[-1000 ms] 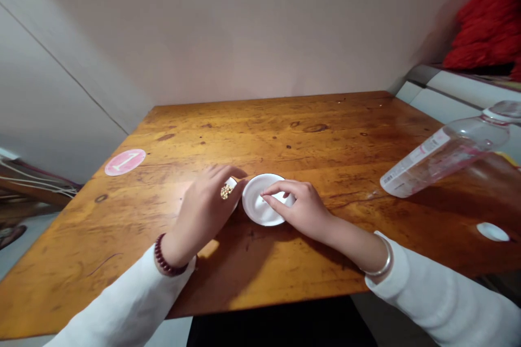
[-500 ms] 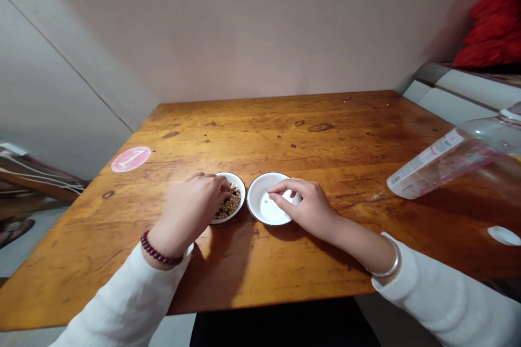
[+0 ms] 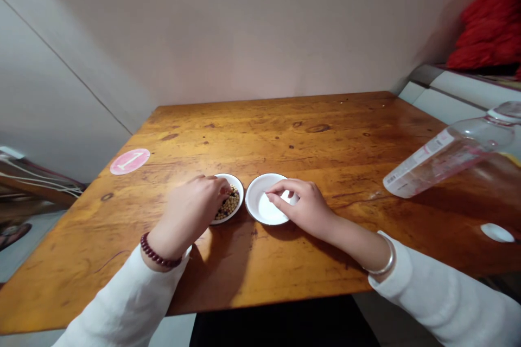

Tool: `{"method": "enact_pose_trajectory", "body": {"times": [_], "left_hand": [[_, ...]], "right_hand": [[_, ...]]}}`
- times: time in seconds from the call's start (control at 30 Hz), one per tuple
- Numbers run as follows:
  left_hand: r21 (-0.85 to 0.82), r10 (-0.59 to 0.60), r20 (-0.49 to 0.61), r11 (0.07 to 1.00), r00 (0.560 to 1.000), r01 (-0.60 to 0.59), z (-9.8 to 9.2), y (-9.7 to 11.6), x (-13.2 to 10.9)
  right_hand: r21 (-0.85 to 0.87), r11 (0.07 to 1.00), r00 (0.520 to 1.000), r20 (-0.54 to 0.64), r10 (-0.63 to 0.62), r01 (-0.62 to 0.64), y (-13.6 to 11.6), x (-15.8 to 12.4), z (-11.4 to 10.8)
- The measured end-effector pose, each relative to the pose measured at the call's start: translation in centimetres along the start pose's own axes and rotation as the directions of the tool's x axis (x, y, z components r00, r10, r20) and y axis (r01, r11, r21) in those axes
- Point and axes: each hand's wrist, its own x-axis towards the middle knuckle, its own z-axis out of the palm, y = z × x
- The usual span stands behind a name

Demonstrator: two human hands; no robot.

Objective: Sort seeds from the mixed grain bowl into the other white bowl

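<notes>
Honey-toned wooden tabletop (image 3: 309,135) is carrying two small white dishes set side by side, just apart, while a round pink sticker (image 3: 129,161) and a clear plastic bottle (image 3: 448,158) are lying well off to either side. The left hand (image 3: 188,217) is curling over the left dish (image 3: 240,199), its fingertips bunching down into the mixed beans (image 3: 228,207), though whether they are pinching any is hidden. The right hand (image 3: 310,210) is reaching into the right dish (image 3: 256,200), thumb and forefinger closing together near its middle; anything held between them is too small to tell.
</notes>
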Motion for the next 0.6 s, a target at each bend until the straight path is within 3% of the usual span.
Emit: {"method": "enact_pose_trajectory", "body": {"times": [0.33, 0.6], "left_hand": [[0.023, -0.025, -0.002, 0.999, 1.0, 0.025, 0.1, 0.5, 0.0], [-0.061, 0.014, -0.007, 0.998, 1.0, -0.014, -1.3, -0.5, -0.4]], "right_hand": [[-0.007, 1.0, 1.0, 0.01, 0.011, -0.011, -0.2, 0.1, 0.0], [-0.007, 1.0, 1.0, 0.008, -0.008, 0.008, 0.0, 0.1, 0.0]]}}
